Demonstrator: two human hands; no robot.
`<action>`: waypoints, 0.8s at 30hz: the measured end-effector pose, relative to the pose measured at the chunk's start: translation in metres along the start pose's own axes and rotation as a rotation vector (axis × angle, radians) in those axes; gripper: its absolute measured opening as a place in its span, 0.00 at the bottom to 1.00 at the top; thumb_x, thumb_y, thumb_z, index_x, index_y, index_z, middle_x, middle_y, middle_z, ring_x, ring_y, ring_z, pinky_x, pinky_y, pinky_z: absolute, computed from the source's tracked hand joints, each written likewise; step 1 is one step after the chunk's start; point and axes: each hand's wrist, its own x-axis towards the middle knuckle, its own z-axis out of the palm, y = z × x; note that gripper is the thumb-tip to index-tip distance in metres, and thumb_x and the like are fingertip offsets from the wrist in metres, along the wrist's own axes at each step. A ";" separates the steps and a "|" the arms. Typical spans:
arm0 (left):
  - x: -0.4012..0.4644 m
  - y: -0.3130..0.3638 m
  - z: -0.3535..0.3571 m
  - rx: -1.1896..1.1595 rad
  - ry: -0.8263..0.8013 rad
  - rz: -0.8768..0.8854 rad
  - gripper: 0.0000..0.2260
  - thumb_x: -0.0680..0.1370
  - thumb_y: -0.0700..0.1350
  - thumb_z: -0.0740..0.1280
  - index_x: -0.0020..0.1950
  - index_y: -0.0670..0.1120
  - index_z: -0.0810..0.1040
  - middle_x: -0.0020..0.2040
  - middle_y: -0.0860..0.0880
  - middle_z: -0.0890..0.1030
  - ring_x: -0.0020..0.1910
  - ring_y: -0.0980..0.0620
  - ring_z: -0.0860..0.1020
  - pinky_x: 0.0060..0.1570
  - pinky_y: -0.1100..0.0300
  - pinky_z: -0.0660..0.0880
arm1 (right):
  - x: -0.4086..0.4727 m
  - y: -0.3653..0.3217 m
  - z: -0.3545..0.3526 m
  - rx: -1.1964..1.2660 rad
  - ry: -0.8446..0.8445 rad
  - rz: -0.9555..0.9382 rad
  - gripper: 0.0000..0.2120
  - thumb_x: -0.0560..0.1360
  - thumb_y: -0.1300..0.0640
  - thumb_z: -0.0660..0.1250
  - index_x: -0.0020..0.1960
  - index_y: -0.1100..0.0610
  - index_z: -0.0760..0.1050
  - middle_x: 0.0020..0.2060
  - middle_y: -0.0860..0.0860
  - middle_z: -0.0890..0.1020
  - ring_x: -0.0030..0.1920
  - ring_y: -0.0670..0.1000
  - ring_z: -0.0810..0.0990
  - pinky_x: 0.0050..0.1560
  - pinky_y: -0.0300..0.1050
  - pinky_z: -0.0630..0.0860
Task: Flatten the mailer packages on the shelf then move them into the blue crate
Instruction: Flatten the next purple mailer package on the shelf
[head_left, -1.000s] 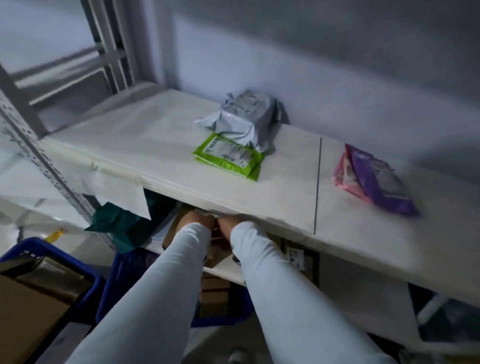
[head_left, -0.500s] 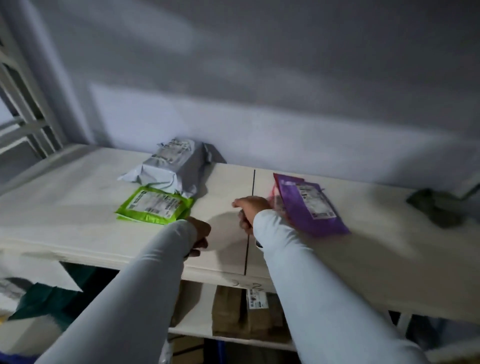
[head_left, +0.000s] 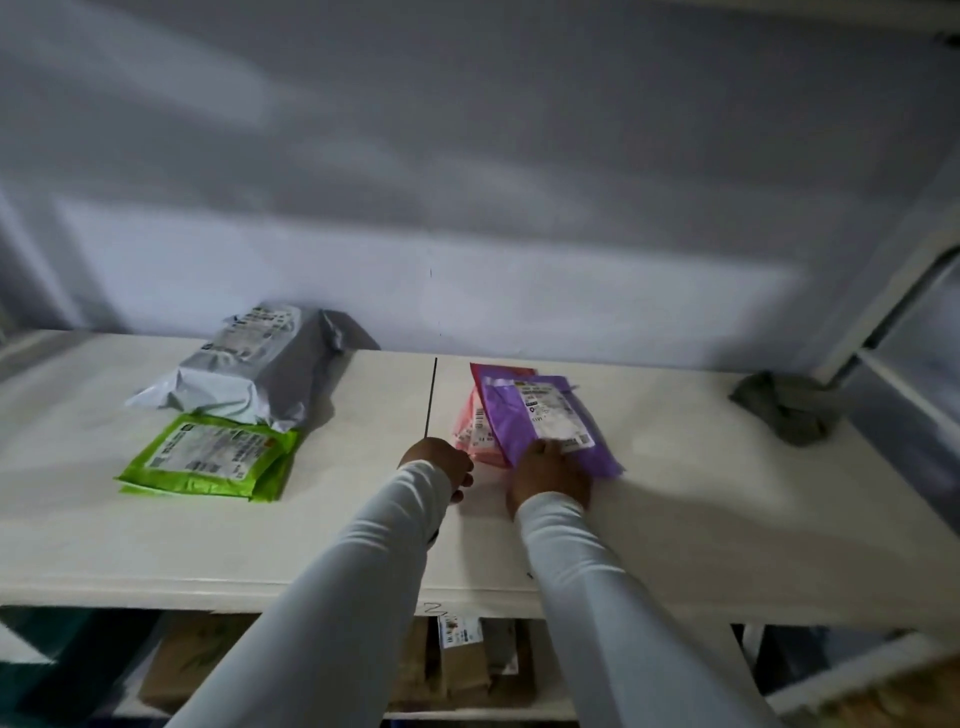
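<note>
My right hand (head_left: 550, 475) lies on the near end of the purple mailer (head_left: 540, 415), fingers (head_left: 545, 448) laid fairly straight on it, pressing rather than pinching. My left hand (head_left: 441, 465) hangs just beside the pink mailer (head_left: 470, 434) that sits under the purple one; its fingers look curled in and hold nothing that I can see. Both mailers lie on the shelf (head_left: 675, 519), right of the seam. The grey mailer (head_left: 254, 364) and the green mailer (head_left: 208, 457) lie to the left, well apart from my hands. The blue crate is not in view.

I take the step in hand to be flattening this pair. To do it well, I'd open my left hand and pin the near edge, then sweep my right palm from the near end toward the wall so the air leaves by the far flap. The purple film looks slick, so I'd press straight down or it may slide off the pink one. The grey one looks puffiest and will likely need both palms.
</note>
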 end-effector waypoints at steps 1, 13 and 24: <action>-0.001 0.000 0.001 0.001 -0.002 -0.009 0.11 0.81 0.39 0.58 0.39 0.41 0.73 0.26 0.49 0.78 0.23 0.51 0.75 0.13 0.72 0.62 | 0.001 0.002 -0.001 0.009 0.018 -0.016 0.22 0.79 0.59 0.51 0.72 0.59 0.62 0.70 0.57 0.67 0.66 0.61 0.71 0.63 0.55 0.68; 0.015 -0.029 -0.043 -0.184 0.343 0.032 0.28 0.80 0.59 0.48 0.55 0.38 0.76 0.47 0.40 0.84 0.43 0.41 0.83 0.51 0.48 0.79 | -0.016 -0.014 -0.004 0.175 0.047 -0.524 0.24 0.79 0.63 0.53 0.73 0.48 0.63 0.71 0.56 0.68 0.70 0.57 0.67 0.70 0.48 0.64; -0.013 -0.073 -0.105 0.430 0.645 -0.130 0.19 0.76 0.54 0.62 0.65 0.52 0.69 0.65 0.45 0.71 0.66 0.42 0.66 0.61 0.45 0.66 | -0.047 -0.051 0.018 0.235 -0.159 -0.634 0.10 0.74 0.61 0.63 0.49 0.59 0.82 0.52 0.58 0.83 0.53 0.57 0.80 0.54 0.42 0.74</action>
